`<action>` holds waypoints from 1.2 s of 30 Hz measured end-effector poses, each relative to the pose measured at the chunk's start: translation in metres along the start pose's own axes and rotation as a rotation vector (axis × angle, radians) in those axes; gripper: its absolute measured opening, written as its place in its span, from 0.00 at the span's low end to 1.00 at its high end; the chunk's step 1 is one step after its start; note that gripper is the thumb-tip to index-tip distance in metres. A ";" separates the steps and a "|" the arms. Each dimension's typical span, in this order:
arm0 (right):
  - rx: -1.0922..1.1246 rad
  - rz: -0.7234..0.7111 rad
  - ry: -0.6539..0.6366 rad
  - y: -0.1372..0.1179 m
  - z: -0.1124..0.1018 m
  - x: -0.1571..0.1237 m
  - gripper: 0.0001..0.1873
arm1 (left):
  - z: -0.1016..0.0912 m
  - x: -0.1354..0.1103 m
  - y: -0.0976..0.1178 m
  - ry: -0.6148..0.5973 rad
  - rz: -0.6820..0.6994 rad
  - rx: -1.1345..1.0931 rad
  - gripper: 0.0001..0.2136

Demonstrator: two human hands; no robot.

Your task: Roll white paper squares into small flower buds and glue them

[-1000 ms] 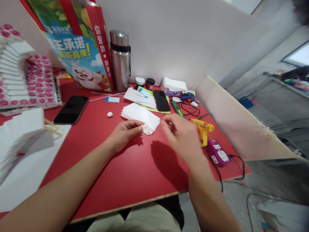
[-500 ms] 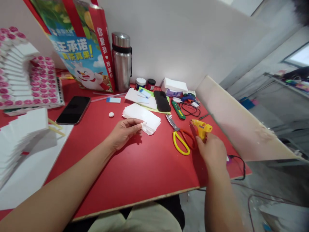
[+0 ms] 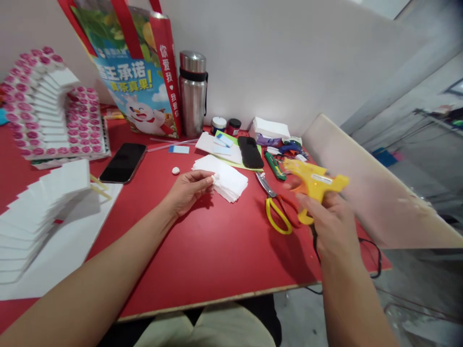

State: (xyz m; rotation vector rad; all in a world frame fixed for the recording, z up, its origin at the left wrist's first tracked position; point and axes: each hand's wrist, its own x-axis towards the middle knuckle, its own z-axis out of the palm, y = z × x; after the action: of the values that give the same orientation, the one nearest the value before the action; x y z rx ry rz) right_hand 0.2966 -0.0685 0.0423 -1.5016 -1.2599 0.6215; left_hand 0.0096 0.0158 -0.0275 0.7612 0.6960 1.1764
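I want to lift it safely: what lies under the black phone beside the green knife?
A light green sheet shows under the black phone, past its near edge. What else lies beneath is covered.

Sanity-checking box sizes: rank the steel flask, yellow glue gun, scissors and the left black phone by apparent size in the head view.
1. steel flask
2-3. yellow glue gun and left black phone: look alike. The gun is held up nearer the camera, partly hidden by the right hand, so unranked.
4. scissors

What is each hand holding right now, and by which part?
Right hand grips the yellow glue gun by its handle. Left hand pinches a small white wad in its fingers.
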 end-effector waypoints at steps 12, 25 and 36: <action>0.401 0.080 -0.463 0.001 0.090 -0.002 0.14 | -0.006 0.008 0.005 0.095 0.104 0.040 0.15; 0.214 -0.116 -0.493 0.009 0.097 -0.021 0.12 | -0.010 0.005 0.002 0.054 0.077 0.167 0.16; 0.147 -0.152 -0.490 0.006 0.099 -0.020 0.19 | -0.005 0.004 0.005 0.060 0.062 0.162 0.17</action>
State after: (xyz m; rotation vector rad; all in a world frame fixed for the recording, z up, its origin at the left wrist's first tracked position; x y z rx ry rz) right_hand 0.2073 -0.0498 -0.0006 -1.1532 -1.6405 0.9967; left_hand 0.0032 0.0212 -0.0266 0.8911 0.8297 1.2130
